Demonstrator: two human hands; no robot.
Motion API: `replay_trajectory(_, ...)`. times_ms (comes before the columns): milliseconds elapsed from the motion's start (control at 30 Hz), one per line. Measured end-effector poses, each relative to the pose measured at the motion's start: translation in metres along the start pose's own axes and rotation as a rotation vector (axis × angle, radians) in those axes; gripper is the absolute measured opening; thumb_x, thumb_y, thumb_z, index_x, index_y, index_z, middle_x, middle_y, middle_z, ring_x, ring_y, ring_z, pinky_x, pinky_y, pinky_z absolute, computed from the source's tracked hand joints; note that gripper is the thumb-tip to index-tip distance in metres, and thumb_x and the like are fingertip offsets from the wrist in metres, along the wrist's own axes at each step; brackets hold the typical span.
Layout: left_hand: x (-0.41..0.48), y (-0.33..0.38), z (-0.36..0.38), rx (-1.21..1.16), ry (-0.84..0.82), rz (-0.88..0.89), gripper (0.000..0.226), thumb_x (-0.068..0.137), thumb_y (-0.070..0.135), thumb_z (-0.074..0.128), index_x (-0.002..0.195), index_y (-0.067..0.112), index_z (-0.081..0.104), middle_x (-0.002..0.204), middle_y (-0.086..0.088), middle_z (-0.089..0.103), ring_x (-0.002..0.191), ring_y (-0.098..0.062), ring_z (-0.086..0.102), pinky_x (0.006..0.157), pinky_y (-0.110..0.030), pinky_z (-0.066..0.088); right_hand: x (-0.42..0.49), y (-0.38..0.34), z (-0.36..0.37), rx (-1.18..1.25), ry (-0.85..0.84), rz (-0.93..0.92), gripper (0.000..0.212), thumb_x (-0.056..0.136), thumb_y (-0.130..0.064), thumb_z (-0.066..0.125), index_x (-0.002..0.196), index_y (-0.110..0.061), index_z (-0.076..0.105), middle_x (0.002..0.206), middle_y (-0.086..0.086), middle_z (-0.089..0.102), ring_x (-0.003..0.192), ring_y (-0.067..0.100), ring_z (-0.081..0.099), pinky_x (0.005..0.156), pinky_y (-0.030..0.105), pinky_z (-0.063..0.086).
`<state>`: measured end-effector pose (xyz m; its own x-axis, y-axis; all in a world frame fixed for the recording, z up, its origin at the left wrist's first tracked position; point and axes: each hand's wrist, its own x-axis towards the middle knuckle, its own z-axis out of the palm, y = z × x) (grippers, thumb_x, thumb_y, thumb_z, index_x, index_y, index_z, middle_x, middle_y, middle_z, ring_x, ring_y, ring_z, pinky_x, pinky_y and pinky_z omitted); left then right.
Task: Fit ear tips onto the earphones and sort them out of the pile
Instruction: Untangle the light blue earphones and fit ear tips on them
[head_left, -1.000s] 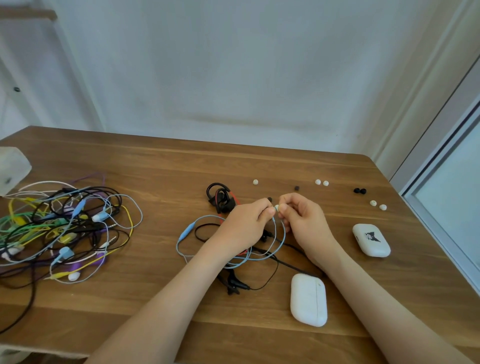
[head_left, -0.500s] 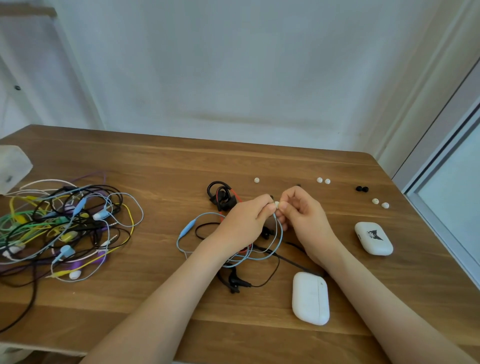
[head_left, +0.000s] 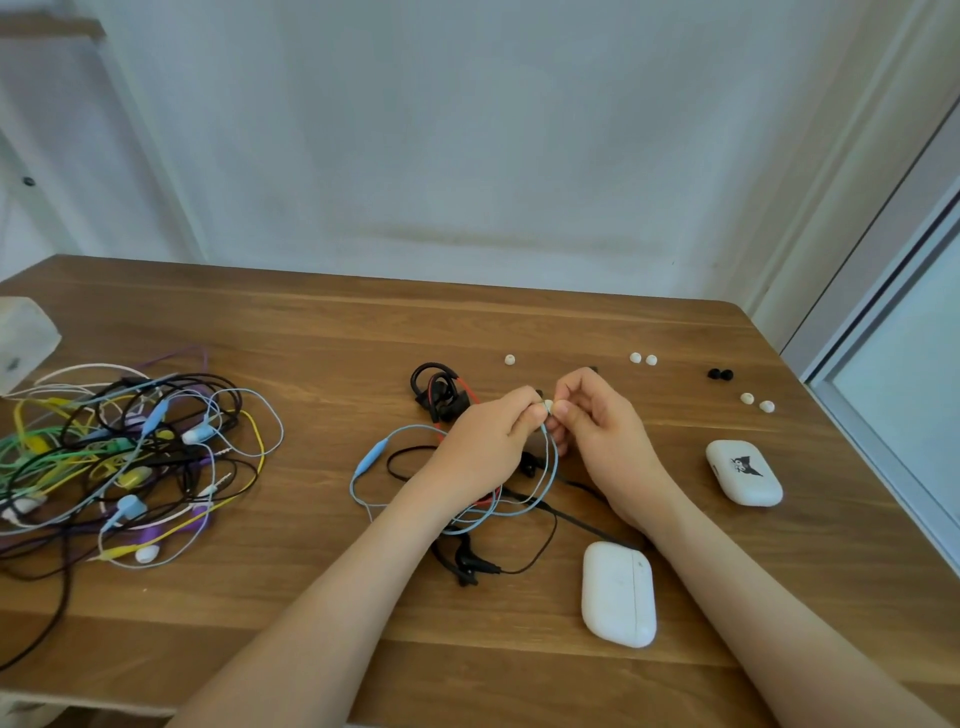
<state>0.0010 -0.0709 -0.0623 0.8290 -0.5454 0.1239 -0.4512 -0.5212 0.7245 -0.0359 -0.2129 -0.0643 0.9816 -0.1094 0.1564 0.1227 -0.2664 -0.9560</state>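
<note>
**Head view, fitting an ear tip.** Over the last second little has changed. The left hand (head_left: 483, 447) and right hand (head_left: 597, 431) stay met fingertip to fingertip near the middle of the desk (head_left: 311, 332), with a white ear tip (head_left: 548, 405) between them. The tip is probably still being seated, so this earphone is not yet ready to set aside.

- **Left hand:** the fingers are curled and pinch the bud end of the light-blue earphones (head_left: 553, 457). The bud itself is hidden, and the cable hangs in a loop to the desk.
- **Right hand:** the fingers are curled, and the thumb and forefinger pinch the white ear tip.
- **Forearms:** both reach in from the near edge.

The tangled pile (head_left: 130, 457) lies well apart, toward the left edge. Spare ear tips (head_left: 642, 358), white and black, are scattered toward the far right corner. Black-and-red ear-hook earphones (head_left: 439, 395) lie just beyond the left hand. Two white charging cases (head_left: 618, 595) sit to the right.
</note>
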Motion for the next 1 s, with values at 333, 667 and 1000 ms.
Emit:
replay_trajectory(333, -0.0018, -0.0022, -0.0064, -0.116, -0.051, -0.025, 0.025, 0.103, 0.031, 0.038, 0.088, 0.019, 0.055, 0.072, 0.0, 0.049, 0.061, -0.005, 0.04, 0.059, -0.021, 0.032, 0.0024, -0.002, -0.0078, 0.339, -0.154, 0.184, 0.019, 0.098, -0.001, 0.041, 0.087, -0.009, 0.055, 0.068, 0.004, 0.058, 0.059, 0.012, 0.05, 0.054, 0.023, 0.043)
replay_trajectory(667, -0.0004, -0.0001, -0.0068, -0.268, -0.023, -0.085, 0.024, 0.102, 0.032, 0.041, 0.087, 0.023, 0.058, 0.064, 0.007, 0.043, 0.059, -0.007, 0.038, 0.063, -0.026, 0.034, 0.0056, 0.0002, -0.0065, 0.425, -0.108, 0.136, 0.013, 0.097, -0.003, 0.046, 0.103, -0.007, 0.056, 0.073, 0.006, 0.058, 0.059, 0.013, 0.05, 0.051, 0.024, 0.04)
replay_trajectory(1000, -0.0005, -0.0013, -0.0072, -0.248, -0.005, -0.119, 0.021, 0.101, 0.033, 0.042, 0.093, 0.022, 0.059, 0.066, 0.009, 0.049, 0.055, 0.002, 0.042, 0.062, -0.022, 0.037, 0.0046, 0.0016, -0.0011, 0.163, -0.036, 0.072, 0.012, 0.098, -0.014, 0.05, 0.1, -0.007, 0.06, 0.071, 0.004, 0.059, 0.058, 0.013, 0.052, 0.049, 0.025, 0.043)
